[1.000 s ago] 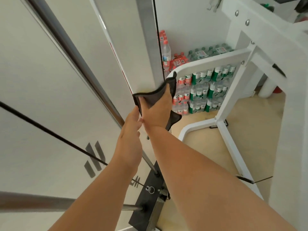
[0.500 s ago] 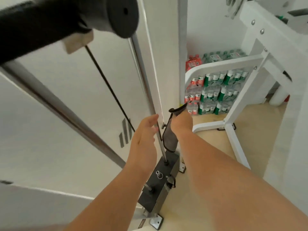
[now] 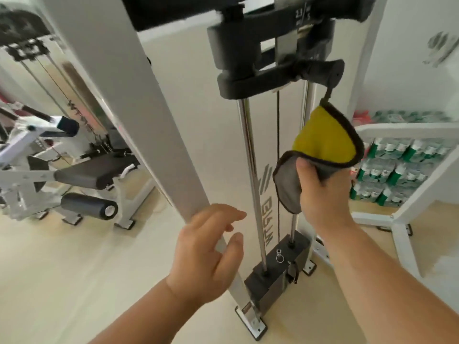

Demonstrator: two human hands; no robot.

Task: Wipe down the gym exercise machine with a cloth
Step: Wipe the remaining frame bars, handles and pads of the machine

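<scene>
At the rod (image 3: 294, 227), right hand (image 3: 323, 192) clamps cloth (image 3: 323, 142), now showing yellow; left hand (image 3: 208, 252) loose.

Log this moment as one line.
right hand: grips cloth at right guide rod | left hand: open, by white upright

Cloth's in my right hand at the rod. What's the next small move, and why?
Likely slide the right hand and its cloth down the right guide rod toward the black base block. The cloth seems wrapped about that rod partway up, bare chrome shows below, and the left hand hovers open, holding nothing.
</scene>
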